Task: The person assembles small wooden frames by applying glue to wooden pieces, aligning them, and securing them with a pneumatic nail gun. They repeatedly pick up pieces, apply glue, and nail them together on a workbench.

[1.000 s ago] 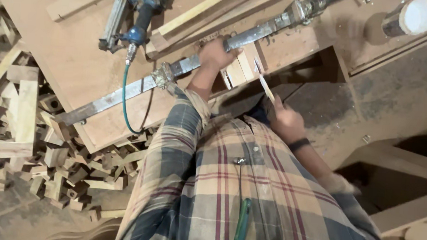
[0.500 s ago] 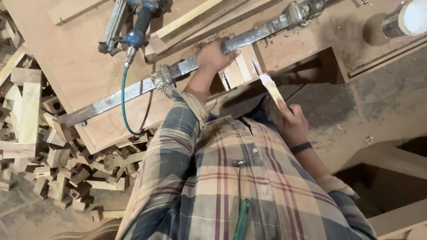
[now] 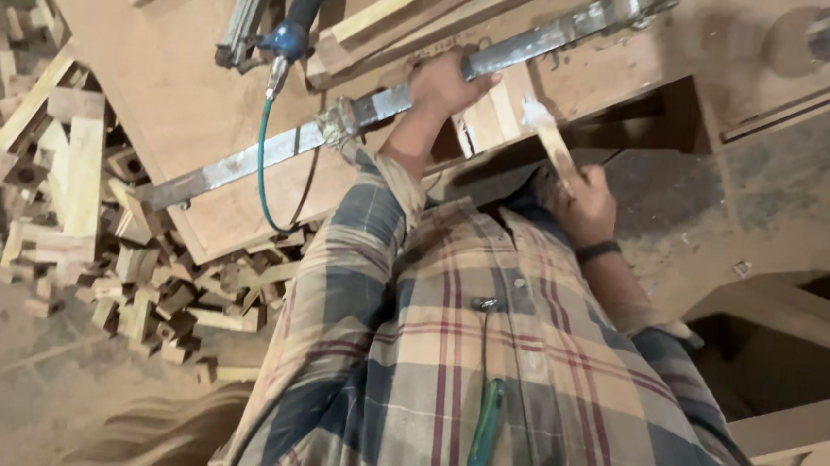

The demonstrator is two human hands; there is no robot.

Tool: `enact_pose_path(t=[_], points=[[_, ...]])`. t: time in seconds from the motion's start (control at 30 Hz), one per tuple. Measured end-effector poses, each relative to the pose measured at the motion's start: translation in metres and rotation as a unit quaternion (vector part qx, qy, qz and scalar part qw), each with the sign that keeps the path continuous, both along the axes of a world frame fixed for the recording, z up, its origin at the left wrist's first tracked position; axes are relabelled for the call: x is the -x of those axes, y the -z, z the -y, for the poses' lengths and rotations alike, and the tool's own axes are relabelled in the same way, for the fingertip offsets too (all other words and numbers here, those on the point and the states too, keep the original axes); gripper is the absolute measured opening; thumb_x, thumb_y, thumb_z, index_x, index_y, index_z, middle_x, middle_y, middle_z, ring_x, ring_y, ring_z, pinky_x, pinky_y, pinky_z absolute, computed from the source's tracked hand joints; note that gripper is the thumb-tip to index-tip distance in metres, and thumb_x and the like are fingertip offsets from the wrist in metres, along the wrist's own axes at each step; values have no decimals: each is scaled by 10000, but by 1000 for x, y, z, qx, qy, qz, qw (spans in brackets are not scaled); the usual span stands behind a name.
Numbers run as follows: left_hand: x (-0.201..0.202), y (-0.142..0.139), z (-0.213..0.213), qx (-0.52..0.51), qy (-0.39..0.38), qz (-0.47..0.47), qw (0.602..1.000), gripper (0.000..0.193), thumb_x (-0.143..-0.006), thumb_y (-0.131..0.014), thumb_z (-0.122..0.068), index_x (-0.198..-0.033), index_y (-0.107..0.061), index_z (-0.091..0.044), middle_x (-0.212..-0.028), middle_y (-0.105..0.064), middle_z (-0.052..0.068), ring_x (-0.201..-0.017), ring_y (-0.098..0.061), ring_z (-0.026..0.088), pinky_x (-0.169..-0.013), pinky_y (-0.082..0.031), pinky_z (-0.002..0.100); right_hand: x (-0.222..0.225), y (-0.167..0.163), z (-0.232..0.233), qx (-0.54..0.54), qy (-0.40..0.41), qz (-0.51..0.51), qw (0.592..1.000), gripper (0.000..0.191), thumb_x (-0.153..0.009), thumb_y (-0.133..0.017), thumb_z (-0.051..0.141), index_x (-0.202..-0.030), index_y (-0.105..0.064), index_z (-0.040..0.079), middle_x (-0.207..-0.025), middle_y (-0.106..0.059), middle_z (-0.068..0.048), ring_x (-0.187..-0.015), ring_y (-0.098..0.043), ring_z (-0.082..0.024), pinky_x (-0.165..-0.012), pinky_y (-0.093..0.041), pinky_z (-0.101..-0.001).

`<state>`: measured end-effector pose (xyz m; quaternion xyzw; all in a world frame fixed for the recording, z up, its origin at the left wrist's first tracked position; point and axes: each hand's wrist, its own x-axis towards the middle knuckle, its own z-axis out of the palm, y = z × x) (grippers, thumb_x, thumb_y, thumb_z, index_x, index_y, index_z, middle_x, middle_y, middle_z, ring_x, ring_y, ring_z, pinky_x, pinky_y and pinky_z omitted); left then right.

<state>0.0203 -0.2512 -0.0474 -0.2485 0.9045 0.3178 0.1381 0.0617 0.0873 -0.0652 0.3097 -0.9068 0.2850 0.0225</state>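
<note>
Steel bar clamp [image 3: 364,122] lies across the table [image 3: 191,101]; the left hand [image 3: 445,84] wraps its grip around it, steadying wooden blocks [image 3: 491,122], while the right hand [image 3: 588,201] pinches a thin stick [image 3: 548,140] against them.

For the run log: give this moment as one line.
left hand: grips metal bar clamp | right hand: holds wooden stick | nail gun: idle

A wooden workbench [image 3: 191,101] carries a blue nail gun [image 3: 285,10], bar clamp [image 3: 395,105] and wood strips [image 3: 392,8].
</note>
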Motion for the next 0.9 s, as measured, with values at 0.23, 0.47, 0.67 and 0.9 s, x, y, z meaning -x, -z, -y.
enact_pose_path(t=[0.23, 0.47, 0.67, 0.9], points=[[-1, 38, 0, -14, -25, -57, 998, 723, -769, -736, -637, -1390, -614, -288, -1180, -736, 102, -1086, -698, 324, -923, -541, 457, 23, 14, -61, -8, 173, 53, 983, 595, -882, -690, 35, -1470, -636, 106, -1031, -595, -213, -932, -597, -408, -836, -507, -487], [0, 38, -9, 17, -31, -79, 996, 759, -763, -793, -656, -1325, -685, -157, -1092, -752, 160, -1016, -718, 340, -887, -551, 441, 160, -7, -172, 94, 276, -37, 956, 617, -899, -655, -13, -1502, -579, 90, -1241, -672, -208, -1095, -647, -418, -970, -515, -477], [8, 14, -19, 23, -29, -93, 995, 711, -785, -776, -643, -1313, -710, -171, -1153, -745, 133, -1110, -695, 317, -992, -503, 444, 319, -14, -202, 19, 336, -63, 940, 542, -890, -765, 48, -1418, -644, 84, -1183, -674, -207, -1081, -623, -434, -936, -499, -512], [-28, 17, -39, 105, -124, -262, 951, 449, -874, -801, -359, -1224, -697, -98, -1198, -716, 144, -1170, -645, 363, -1060, -454, 512, 352, 1, -213, 89, 290, 41, 952, 637, -976, -688, -52, -1572, -499, 67, -1510, -440, -236, -1389, -498, -367, -1066, -571, -385]])
